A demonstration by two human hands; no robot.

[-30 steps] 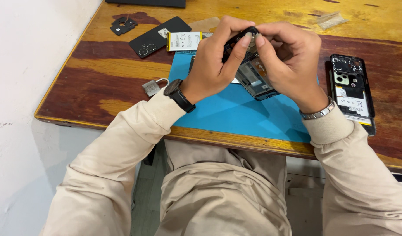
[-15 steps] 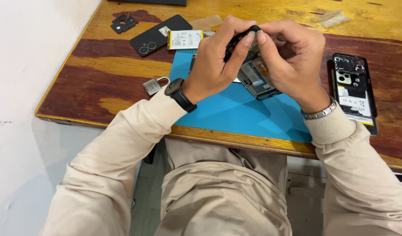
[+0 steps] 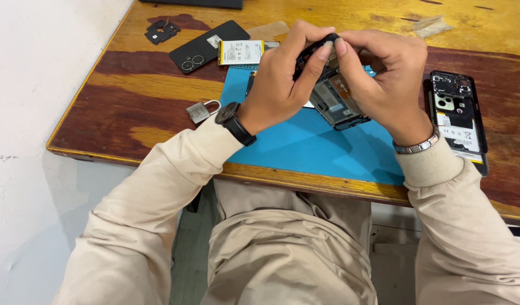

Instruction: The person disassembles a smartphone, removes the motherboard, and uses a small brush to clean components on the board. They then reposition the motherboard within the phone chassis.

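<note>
Padlock beside left hand

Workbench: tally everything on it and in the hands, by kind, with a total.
Opened phones: 2 — one held by left hand and right hand, held phone; opened phone lying at right
Black back cover: 1
Battery: 1
Small black part: 1
Padlock: 1
Blue mat: 1
Clear plastic bag: 1
Total: 8
</note>
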